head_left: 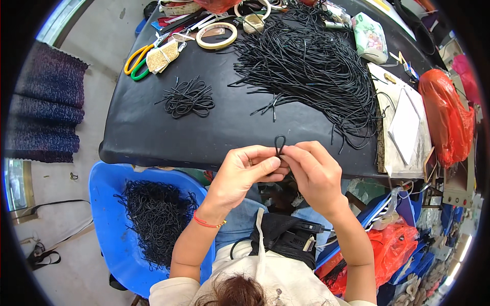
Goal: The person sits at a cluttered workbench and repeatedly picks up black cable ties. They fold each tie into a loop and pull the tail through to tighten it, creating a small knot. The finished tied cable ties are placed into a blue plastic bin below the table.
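My left hand [253,164] and my right hand [314,171] meet just over the near edge of the black table. Both are closed in a pinch on one black cord [279,143], whose small loop stands up above the fingertips. The rest of that cord is mostly hidden by my fingers. Beyond my hands a large heap of black cords [306,66] with shiny tips spreads over the table [214,137]. A small pile of looped black cords [189,98] lies apart from it, to the left.
Left of my lap stands a blue tub [104,204] with tangled black cords [155,219] inside. Scissors [137,62], a roll of tape [217,35] and a tissue pack [368,35] lie farther back. A pale board [403,127] and red plastic bag [445,117] occupy the right.
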`<action>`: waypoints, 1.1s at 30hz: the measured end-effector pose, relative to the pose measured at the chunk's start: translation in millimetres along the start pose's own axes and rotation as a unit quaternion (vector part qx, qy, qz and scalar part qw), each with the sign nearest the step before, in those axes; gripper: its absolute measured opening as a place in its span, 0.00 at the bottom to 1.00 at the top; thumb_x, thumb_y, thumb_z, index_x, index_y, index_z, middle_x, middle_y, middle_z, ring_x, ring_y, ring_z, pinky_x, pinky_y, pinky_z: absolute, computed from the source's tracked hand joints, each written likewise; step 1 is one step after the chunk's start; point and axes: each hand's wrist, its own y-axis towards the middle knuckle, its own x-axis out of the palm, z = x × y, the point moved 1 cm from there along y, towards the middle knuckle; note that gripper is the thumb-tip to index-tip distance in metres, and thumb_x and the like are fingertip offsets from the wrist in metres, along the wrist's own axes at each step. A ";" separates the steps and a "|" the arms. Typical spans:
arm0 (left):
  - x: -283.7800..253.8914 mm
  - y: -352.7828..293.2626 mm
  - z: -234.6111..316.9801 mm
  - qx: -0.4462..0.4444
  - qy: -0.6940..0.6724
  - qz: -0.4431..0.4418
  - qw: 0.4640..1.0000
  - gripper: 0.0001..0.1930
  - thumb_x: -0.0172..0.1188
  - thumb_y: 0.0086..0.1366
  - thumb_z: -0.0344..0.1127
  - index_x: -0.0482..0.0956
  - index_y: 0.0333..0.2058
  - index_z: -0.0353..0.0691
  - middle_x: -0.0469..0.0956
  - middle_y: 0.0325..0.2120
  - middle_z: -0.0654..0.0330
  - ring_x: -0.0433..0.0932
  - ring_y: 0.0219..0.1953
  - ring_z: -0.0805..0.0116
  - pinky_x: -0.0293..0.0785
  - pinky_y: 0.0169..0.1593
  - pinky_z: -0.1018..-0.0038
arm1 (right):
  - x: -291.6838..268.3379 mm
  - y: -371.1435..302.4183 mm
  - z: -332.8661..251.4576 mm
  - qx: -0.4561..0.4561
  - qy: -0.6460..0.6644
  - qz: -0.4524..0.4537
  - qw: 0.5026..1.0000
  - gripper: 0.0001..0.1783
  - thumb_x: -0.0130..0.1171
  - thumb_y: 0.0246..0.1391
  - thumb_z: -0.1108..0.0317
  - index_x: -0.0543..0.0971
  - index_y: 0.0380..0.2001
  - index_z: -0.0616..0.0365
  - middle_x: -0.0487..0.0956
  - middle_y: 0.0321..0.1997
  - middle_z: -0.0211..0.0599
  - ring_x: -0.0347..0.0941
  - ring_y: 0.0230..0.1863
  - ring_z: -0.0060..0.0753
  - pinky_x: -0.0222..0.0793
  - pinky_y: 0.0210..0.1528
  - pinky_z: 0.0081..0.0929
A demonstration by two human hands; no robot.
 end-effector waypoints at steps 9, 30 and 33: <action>-6.3 2.9 -11.0 0.097 0.224 0.058 0.968 0.08 0.55 0.61 0.28 0.76 0.36 0.30 0.78 0.31 0.58 0.77 0.32 0.74 0.73 0.37 0.80 | -33.1 11.4 -19.9 -0.069 -0.114 -0.106 0.985 0.13 0.61 0.36 0.77 0.75 0.32 0.61 0.71 0.27 0.35 0.68 0.27 0.36 0.64 0.30 0.30; -3.6 -5.5 -10.6 0.064 -0.022 0.026 0.997 0.10 0.57 0.60 0.28 0.76 0.40 0.33 0.77 0.30 0.62 0.74 0.30 0.79 0.72 0.36 0.82 | -10.7 -13.8 -13.9 0.339 0.498 -0.105 0.791 0.11 0.53 0.53 0.77 0.76 0.40 0.64 0.78 0.34 0.34 0.74 0.35 0.20 0.72 0.37 0.19; -1.7 -6.3 -12.1 0.080 -0.027 0.043 0.995 0.10 0.57 0.59 0.27 0.76 0.40 0.33 0.78 0.30 0.60 0.75 0.30 0.77 0.73 0.36 0.82 | -9.4 -14.1 -13.8 0.366 0.452 -0.087 0.809 0.08 0.58 0.52 0.73 0.76 0.36 0.65 0.78 0.31 0.32 0.73 0.32 0.17 0.70 0.36 0.15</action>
